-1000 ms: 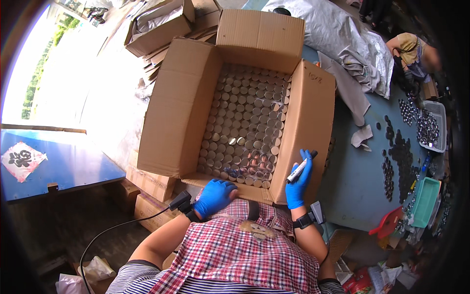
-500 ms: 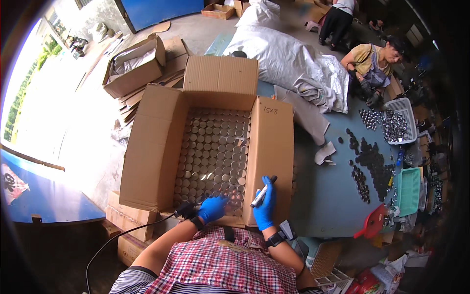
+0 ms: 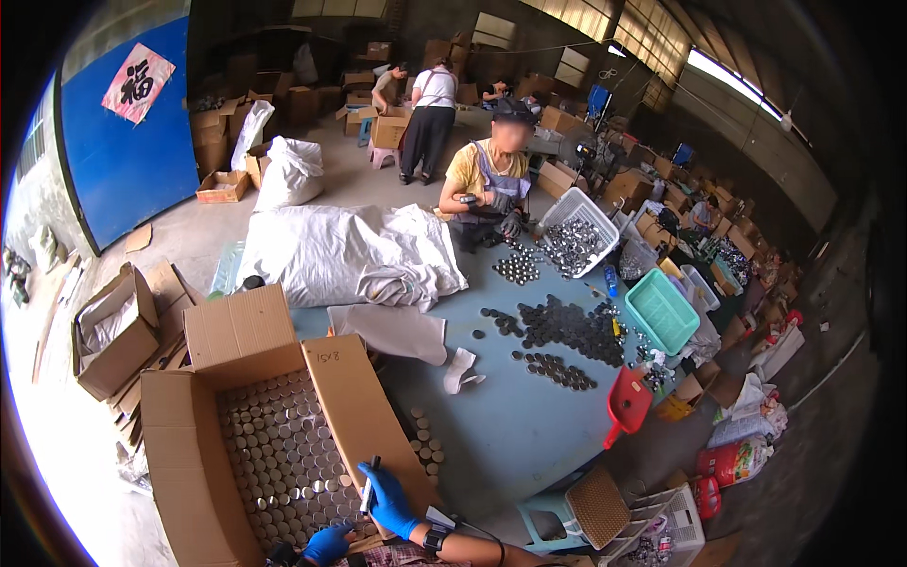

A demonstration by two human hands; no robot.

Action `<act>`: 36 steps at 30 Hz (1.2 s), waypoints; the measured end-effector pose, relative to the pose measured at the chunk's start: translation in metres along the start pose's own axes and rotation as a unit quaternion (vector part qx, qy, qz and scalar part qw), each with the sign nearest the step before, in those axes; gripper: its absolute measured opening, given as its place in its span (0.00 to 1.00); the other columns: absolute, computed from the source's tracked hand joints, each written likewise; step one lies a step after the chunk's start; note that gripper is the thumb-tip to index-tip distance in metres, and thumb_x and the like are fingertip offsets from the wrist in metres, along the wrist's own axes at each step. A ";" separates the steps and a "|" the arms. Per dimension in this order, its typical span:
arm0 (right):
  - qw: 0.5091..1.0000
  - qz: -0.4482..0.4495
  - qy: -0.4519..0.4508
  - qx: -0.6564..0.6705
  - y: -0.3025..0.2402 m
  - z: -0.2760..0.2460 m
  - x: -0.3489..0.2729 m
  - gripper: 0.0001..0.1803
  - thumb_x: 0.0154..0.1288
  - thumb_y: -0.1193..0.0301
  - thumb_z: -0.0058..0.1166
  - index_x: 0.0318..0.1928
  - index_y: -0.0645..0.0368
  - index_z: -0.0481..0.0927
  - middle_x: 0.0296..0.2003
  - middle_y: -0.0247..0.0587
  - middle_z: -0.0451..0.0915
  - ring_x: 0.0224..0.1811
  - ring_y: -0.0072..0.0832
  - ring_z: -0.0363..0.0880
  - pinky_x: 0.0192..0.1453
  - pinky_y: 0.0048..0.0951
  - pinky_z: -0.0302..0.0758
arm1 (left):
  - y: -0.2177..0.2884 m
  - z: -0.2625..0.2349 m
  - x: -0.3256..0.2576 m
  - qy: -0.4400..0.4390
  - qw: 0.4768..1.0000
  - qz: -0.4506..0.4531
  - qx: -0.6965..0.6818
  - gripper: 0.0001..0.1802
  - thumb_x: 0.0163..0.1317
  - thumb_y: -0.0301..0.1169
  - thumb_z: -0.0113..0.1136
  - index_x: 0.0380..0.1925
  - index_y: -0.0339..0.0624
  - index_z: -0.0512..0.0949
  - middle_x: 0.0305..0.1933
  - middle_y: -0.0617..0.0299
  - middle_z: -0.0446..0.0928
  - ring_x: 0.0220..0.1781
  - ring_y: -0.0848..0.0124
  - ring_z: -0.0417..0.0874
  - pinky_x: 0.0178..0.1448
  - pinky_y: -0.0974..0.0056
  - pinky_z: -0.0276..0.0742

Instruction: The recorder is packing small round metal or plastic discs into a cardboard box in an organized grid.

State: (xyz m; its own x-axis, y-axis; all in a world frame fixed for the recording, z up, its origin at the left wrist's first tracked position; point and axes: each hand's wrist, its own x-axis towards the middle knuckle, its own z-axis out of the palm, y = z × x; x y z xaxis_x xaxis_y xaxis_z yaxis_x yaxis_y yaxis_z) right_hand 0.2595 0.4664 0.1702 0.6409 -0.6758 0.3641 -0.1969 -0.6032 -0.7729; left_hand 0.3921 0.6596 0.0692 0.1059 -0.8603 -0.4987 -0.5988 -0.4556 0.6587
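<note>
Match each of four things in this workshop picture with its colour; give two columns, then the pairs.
Things:
1. gloves
2. basket
3. scoop
4. sack

Colours:
A. red
B. white
C. blue
D. green

Pairs: 1-C, 2-D, 3-A, 4-B. The right hand holds a marker over the open box.

Left hand (image 3: 328,544): covered by a bright blue, thin, close-fitting rubber glove. Right hand (image 3: 388,502): same type of blue glove, reaching to the wrist. Dark wristband with a small pale square face (image 3: 436,539) sits just behind the right glove. A thin dark cable (image 3: 482,531) runs along the bare right forearm.
</note>
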 end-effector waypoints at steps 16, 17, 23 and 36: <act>1.000 -0.003 -0.004 -0.001 -0.001 0.001 0.001 0.33 0.58 0.80 0.59 0.65 0.55 0.69 0.57 0.55 0.75 0.59 0.52 0.74 0.63 0.44 0.71 | 0.010 -0.008 -0.004 0.001 0.998 0.043 -0.039 0.24 0.72 0.47 0.47 0.57 0.43 0.77 0.53 0.45 0.81 0.56 0.47 0.81 0.62 0.54 0.74; 1.000 -0.003 -0.001 0.003 -0.001 0.001 0.000 0.33 0.58 0.80 0.60 0.65 0.55 0.69 0.57 0.55 0.75 0.58 0.52 0.74 0.63 0.44 0.70 | 0.009 -0.009 -0.005 0.002 0.997 0.062 -0.045 0.24 0.72 0.47 0.46 0.57 0.43 0.77 0.52 0.45 0.81 0.56 0.46 0.81 0.62 0.54 0.74; 1.000 -0.002 -0.005 0.002 0.001 0.001 0.001 0.32 0.58 0.80 0.59 0.65 0.55 0.69 0.57 0.53 0.76 0.58 0.52 0.75 0.63 0.44 0.70 | 0.017 -0.016 -0.005 -0.062 0.998 0.009 -0.015 0.25 0.71 0.48 0.43 0.52 0.43 0.79 0.54 0.45 0.80 0.59 0.49 0.79 0.64 0.53 0.73; 1.000 -0.001 -0.007 0.000 0.002 0.001 0.001 0.31 0.60 0.78 0.60 0.65 0.55 0.69 0.57 0.53 0.76 0.58 0.51 0.74 0.63 0.44 0.70 | 0.005 -0.007 0.000 -0.089 0.995 -0.031 -0.017 0.25 0.71 0.50 0.42 0.48 0.43 0.80 0.50 0.44 0.82 0.56 0.47 0.80 0.61 0.52 0.74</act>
State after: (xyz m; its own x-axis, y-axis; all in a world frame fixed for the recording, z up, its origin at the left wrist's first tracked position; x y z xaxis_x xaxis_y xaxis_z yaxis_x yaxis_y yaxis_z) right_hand 0.2601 0.4652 0.1689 0.6523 -0.6682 0.3578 -0.1961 -0.6047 -0.7719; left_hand 0.3947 0.6558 0.0765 -0.0013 -0.7776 -0.6288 -0.5686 -0.5167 0.6401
